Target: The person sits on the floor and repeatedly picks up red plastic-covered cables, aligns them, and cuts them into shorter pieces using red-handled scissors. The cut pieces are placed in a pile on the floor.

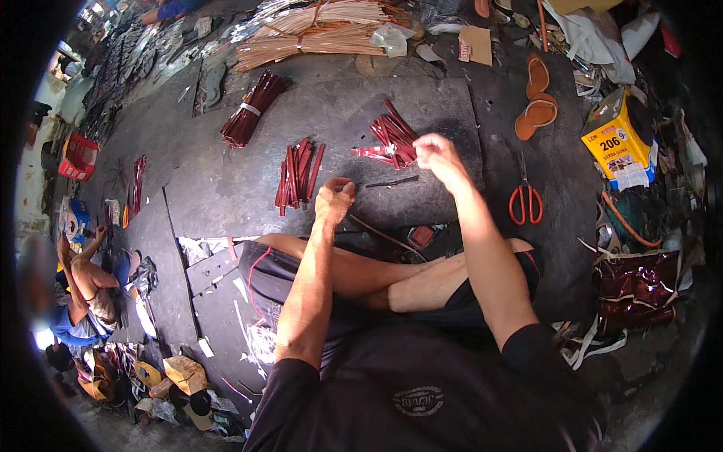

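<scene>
My left hand [335, 200] has its fingers curled in, just right of a loose pile of dark red strips [298, 178] on the dark board. Whatever it may hold is too small to make out. At the right end of a second heap of dark red strips [393, 138], my right hand [438, 157] is closed with thumb and fingertips together; anything in the pinch is hidden. A thin dark strip [392, 182] lies between the hands, nearer to me. Farther off, a thick bundle of dark red strips [253, 110] is tied with a pale band.
Red-handled scissors [525, 202] and brown sandals [536, 113] lie to the right, with a yellow box [622, 143] beyond. Bundles of pale strips [309, 41] lie at the far edge. Another person [83, 286] sits at the left, near a red box [77, 157].
</scene>
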`<state>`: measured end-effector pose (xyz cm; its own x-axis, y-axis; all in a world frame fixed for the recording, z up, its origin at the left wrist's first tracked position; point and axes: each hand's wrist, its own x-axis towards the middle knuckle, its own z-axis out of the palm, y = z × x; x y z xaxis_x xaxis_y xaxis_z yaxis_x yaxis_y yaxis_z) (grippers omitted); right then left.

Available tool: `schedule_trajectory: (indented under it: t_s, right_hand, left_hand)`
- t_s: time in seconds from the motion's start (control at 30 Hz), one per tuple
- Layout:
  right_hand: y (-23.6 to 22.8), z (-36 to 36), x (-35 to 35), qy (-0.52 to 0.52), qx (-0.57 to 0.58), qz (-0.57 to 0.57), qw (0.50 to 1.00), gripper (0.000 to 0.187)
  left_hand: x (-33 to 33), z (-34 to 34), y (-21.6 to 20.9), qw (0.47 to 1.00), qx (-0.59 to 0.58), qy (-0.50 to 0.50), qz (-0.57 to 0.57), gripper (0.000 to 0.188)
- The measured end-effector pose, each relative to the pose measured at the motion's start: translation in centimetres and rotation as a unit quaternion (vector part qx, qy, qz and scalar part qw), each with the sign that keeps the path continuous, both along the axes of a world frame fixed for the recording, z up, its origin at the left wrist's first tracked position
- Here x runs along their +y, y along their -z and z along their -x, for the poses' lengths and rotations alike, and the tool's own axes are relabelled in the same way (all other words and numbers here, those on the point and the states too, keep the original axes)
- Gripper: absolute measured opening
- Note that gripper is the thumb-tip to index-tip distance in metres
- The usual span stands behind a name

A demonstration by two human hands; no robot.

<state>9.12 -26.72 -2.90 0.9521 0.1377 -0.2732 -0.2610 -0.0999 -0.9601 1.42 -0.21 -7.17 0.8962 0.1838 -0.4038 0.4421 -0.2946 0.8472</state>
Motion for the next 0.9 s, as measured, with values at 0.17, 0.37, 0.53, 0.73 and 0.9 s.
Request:
schedule_trajectory:
  t_s: [0.17,0.37,0.53,0.73,0.9]
  right_hand:
    - [-1.3,-3.9,0.4,0.004,-0.002,0.018,1.000,0.012]
    - [0.9,-1.5,-0.7,-0.015,0.021,-0.062,0.998,0.012]
    - [0.6,-0.9,-1.8,-0.002,0.033,-0.084,0.996,0.015]
    - [-4.0,-0.6,-1.6,-0.036,0.023,-0.078,0.996,0.015]
    - [-8.1,2.2,-1.4,-0.072,-0.054,0.020,0.996,0.012]
  left_hand:
    - [-1.8,0.6,-0.5,0.975,-0.114,0.122,-0.147,0.028]
    - [-2.4,-0.3,0.1,0.953,-0.164,0.186,-0.176,0.021]
    - [-2.6,-0.4,0.3,0.979,-0.123,0.161,-0.008,0.012]
    - [-4.3,1.1,-0.8,0.956,-0.059,0.275,0.087,0.015]
    - [-4.7,2.6,-2.0,0.942,-0.164,0.221,-0.190,0.030]
